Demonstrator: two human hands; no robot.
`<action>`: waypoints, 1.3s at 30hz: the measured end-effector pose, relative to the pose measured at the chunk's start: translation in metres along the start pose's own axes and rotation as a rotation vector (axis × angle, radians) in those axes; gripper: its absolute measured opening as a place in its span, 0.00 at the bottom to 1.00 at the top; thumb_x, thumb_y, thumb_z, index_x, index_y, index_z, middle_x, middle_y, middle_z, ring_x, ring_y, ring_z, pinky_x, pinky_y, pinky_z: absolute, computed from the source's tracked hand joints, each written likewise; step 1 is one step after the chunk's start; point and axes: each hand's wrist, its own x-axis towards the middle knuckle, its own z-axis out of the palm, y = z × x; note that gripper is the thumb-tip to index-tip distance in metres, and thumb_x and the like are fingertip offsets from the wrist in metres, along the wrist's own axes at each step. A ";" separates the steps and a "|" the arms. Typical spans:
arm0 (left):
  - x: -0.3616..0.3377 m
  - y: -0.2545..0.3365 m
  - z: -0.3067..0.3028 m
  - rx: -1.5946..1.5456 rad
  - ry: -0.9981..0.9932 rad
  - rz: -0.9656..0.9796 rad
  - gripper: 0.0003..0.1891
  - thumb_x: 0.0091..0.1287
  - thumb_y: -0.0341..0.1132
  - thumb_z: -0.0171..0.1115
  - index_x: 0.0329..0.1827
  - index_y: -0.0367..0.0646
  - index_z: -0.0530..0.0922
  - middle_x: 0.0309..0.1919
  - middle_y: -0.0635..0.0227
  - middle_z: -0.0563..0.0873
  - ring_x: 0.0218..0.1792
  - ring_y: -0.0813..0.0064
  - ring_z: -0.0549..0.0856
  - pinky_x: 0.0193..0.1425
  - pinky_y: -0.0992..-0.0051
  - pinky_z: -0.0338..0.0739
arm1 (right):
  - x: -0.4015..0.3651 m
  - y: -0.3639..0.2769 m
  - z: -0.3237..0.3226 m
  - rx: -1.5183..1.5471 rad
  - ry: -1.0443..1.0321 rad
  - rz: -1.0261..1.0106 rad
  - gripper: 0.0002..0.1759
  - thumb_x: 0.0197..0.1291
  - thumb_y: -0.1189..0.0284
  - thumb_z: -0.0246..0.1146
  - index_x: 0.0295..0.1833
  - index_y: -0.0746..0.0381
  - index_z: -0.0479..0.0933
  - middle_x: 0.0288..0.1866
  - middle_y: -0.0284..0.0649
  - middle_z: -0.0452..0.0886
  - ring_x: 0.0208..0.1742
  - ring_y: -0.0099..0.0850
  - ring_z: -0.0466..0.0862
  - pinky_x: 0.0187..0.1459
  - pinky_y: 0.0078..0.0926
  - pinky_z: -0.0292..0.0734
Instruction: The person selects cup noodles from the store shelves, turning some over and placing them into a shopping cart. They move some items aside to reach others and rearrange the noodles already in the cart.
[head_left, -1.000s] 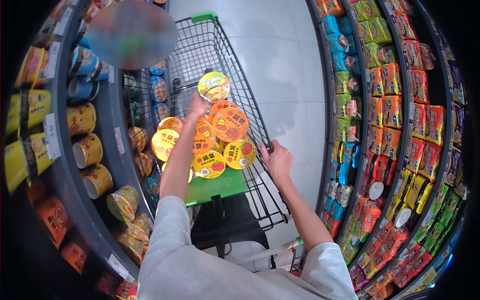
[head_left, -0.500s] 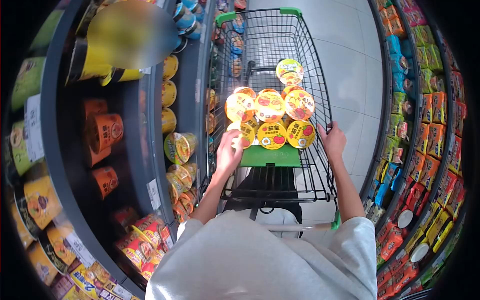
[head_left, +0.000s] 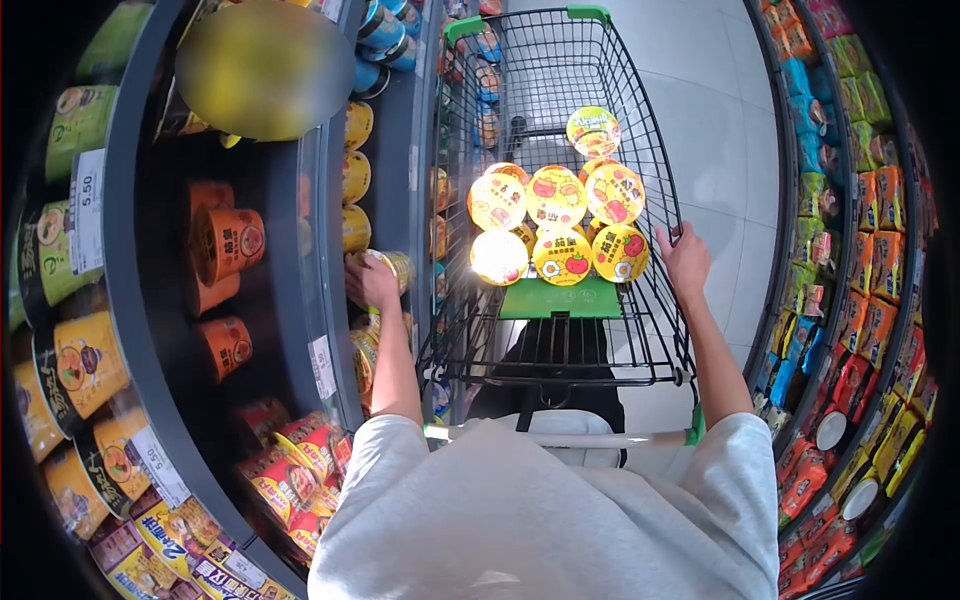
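My left hand point(head_left: 374, 282) is at the left shelf, its fingers closed around a yellow-green instant noodle cup point(head_left: 398, 268). Part of the cup is hidden behind my hand. At the right side of the shopping cart point(head_left: 655, 378), my right hand point(head_left: 687, 262) has its fingers curled over the black wire rim. Inside the cart, several noodle cups with yellow tomato-printed lids point(head_left: 562, 257) stand bunched at the near end, by a green flap point(head_left: 560, 299). A cup with a green and white lid point(head_left: 593, 131) is farther forward than the bunch.
Left shelves hold orange noodle cups point(head_left: 228, 245), red cups point(head_left: 290, 480), yellow cups point(head_left: 356, 178) and blue cups point(head_left: 383, 25). Packaged goods point(head_left: 868, 265) line the shelves on the right. Pale floor tiles point(head_left: 705, 130) run beside the cart. A blurred oval covers the upper left.
My left hand has gone from a cup in the cart to the shelf at left and taken hold of a noodle cup there. My right hand stays on the cart's side.
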 end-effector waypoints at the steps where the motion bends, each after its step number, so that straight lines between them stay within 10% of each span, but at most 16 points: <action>1: 0.000 0.002 -0.002 0.023 -0.015 -0.013 0.29 0.76 0.55 0.49 0.72 0.45 0.73 0.68 0.51 0.77 0.70 0.47 0.74 0.72 0.45 0.65 | 0.000 0.000 -0.001 0.001 -0.006 0.002 0.27 0.64 0.47 0.69 0.41 0.63 0.81 0.30 0.54 0.87 0.35 0.56 0.88 0.37 0.51 0.82; 20: -0.007 0.011 -0.088 -0.160 -0.287 0.159 0.29 0.64 0.34 0.68 0.68 0.36 0.72 0.63 0.47 0.80 0.65 0.44 0.78 0.68 0.51 0.71 | 0.001 -0.001 -0.001 0.015 -0.016 0.019 0.26 0.65 0.47 0.68 0.41 0.62 0.80 0.27 0.52 0.86 0.33 0.55 0.88 0.37 0.51 0.81; 29: 0.008 -0.045 -0.054 -0.840 -0.532 -0.178 0.22 0.65 0.42 0.78 0.24 0.50 0.70 0.20 0.79 0.76 0.21 0.87 0.70 0.26 0.79 0.62 | 0.002 0.000 0.003 0.015 -0.027 0.038 0.25 0.66 0.48 0.67 0.42 0.63 0.80 0.31 0.54 0.87 0.36 0.56 0.88 0.38 0.52 0.82; 35: 0.016 -0.052 -0.062 -0.564 -0.660 -0.115 0.24 0.61 0.45 0.79 0.27 0.41 0.71 0.31 0.65 0.79 0.36 0.69 0.77 0.47 0.67 0.72 | 0.002 0.001 0.003 -0.022 -0.028 0.033 0.26 0.66 0.47 0.67 0.43 0.63 0.81 0.32 0.53 0.88 0.37 0.56 0.88 0.39 0.51 0.83; 39: -0.007 -0.008 -0.105 -0.461 -0.374 0.129 0.25 0.55 0.45 0.82 0.37 0.42 0.72 0.44 0.55 0.80 0.49 0.58 0.79 0.57 0.60 0.72 | 0.002 -0.001 0.001 -0.011 -0.042 0.041 0.26 0.66 0.47 0.67 0.42 0.62 0.81 0.32 0.53 0.88 0.37 0.55 0.88 0.39 0.52 0.83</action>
